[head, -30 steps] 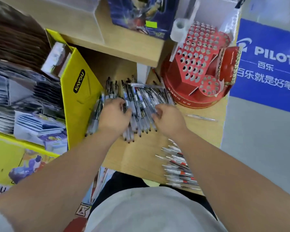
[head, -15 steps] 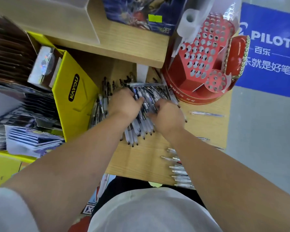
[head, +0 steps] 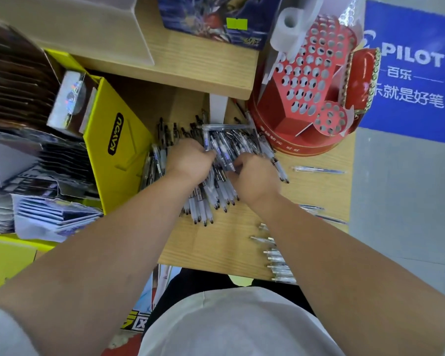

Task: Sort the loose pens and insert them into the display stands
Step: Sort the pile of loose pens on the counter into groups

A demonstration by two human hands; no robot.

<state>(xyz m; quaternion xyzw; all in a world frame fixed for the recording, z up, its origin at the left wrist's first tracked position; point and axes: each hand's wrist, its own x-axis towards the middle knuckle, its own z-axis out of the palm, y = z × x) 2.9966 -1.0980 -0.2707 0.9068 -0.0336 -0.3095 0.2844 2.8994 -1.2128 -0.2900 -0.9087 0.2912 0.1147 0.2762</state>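
Both hands, left (head: 190, 160) and right (head: 254, 176), fingers curled into heap of clear-barrelled pens (head: 216, 191), grip unclear, just beside red perforated cardboard stand (head: 308, 80)

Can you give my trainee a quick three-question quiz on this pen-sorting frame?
1. True or false: the holes of the red display stand that face the camera already hold pens.
2. Where are the left hand and the right hand? A) both in the pen pile B) on the stand C) off the wooden counter
3. Fill in: a single pen lies alone on the counter, to the ___ of the pile.

Key: 1 false, the holes look empty; 2 A; 3 right.
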